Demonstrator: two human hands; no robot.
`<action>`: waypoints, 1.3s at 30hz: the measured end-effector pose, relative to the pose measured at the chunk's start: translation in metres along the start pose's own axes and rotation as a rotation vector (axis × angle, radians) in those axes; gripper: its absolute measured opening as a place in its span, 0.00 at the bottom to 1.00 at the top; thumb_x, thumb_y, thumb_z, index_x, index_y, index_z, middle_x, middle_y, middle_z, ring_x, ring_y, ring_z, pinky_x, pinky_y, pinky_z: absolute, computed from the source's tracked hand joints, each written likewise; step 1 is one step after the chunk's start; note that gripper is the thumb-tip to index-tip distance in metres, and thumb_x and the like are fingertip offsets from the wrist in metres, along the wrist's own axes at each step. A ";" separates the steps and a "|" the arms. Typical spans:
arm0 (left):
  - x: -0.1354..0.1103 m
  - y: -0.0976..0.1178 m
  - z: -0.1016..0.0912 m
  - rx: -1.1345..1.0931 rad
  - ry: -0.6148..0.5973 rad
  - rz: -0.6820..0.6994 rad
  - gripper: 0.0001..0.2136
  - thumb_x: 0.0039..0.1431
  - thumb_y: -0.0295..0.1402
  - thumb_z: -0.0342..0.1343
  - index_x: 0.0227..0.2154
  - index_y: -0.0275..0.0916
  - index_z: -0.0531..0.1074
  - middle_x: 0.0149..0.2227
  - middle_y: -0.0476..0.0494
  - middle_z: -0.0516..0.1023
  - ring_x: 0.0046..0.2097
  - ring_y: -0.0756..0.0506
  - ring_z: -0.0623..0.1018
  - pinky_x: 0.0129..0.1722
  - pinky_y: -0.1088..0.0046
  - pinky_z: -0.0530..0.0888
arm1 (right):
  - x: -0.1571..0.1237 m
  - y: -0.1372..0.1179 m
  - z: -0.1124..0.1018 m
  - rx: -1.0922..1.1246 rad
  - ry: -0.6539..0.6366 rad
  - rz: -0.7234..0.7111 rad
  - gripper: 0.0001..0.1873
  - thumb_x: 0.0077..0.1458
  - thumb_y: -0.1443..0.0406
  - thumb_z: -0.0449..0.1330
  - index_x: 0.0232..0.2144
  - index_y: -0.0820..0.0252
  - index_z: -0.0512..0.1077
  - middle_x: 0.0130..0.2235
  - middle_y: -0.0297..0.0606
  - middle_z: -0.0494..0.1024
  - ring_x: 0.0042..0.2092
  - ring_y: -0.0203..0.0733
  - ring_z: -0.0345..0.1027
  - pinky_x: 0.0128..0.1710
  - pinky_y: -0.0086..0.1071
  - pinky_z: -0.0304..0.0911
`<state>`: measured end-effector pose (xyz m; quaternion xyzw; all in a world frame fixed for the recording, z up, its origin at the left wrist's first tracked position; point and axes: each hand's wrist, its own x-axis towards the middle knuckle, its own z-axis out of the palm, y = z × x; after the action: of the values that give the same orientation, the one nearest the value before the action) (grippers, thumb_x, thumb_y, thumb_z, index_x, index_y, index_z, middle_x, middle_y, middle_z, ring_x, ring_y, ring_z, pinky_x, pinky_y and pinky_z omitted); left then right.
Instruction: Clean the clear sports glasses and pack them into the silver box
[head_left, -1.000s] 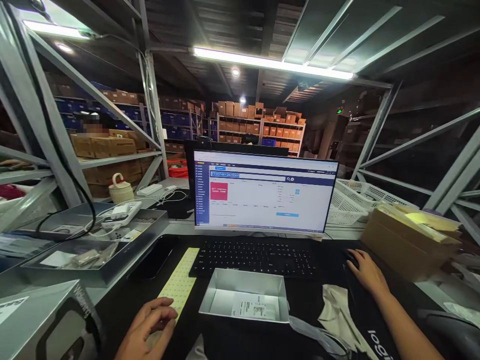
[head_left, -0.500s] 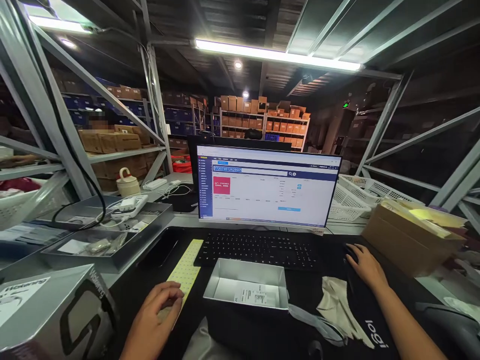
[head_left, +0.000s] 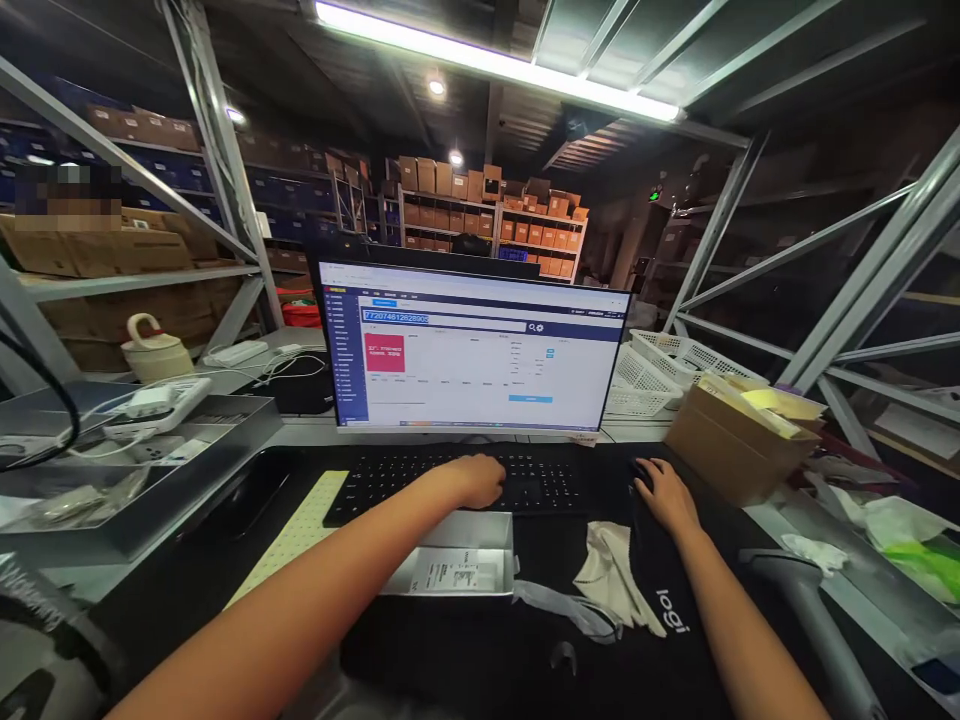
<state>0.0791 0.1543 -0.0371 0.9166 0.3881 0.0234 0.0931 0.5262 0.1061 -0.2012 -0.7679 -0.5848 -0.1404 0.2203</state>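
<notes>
My left hand (head_left: 480, 482) is over the middle of the black keyboard (head_left: 551, 485), its fingers bent downward. Their tips are hidden, so I cannot see whether they are apart. My right hand (head_left: 667, 496) rests on a dark computer mouse (head_left: 637, 474), fingers curved over it. My left forearm crosses above an open silver-grey box (head_left: 513, 560), which has a printed label inside, and partly covers a yellow dotted sticker sheet (head_left: 289, 535). Behind the keyboard, the monitor (head_left: 465, 385) shows a page with a highlighted number and a red block.
A beige cloth (head_left: 611, 570), a clear plastic strip (head_left: 566, 608) and a handheld scanner (head_left: 814, 610) lie at the right. A cardboard box (head_left: 731, 450) with yellow papers stands beyond the mouse. At the left are a phone (head_left: 251, 495), a grey tray (head_left: 225, 450) and a cream bottle (head_left: 156, 352).
My left hand has moved from the yellow sticker sheet, up and right, to the keyboard. My right hand stays on the mouse. The view has turned slightly right.
</notes>
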 end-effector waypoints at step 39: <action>0.020 0.004 0.038 0.249 -0.119 -0.045 0.20 0.64 0.44 0.58 0.53 0.36 0.70 0.54 0.38 0.74 0.54 0.39 0.75 0.54 0.52 0.73 | -0.003 -0.015 0.007 -0.116 0.028 0.046 0.23 0.66 0.57 0.48 0.57 0.53 0.71 0.59 0.47 0.68 0.55 0.52 0.70 0.52 0.43 0.67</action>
<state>0.1004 0.1604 -0.0746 0.9118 0.4025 -0.0813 0.0021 0.5103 0.1100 -0.2058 -0.7906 -0.5548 -0.1795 0.1868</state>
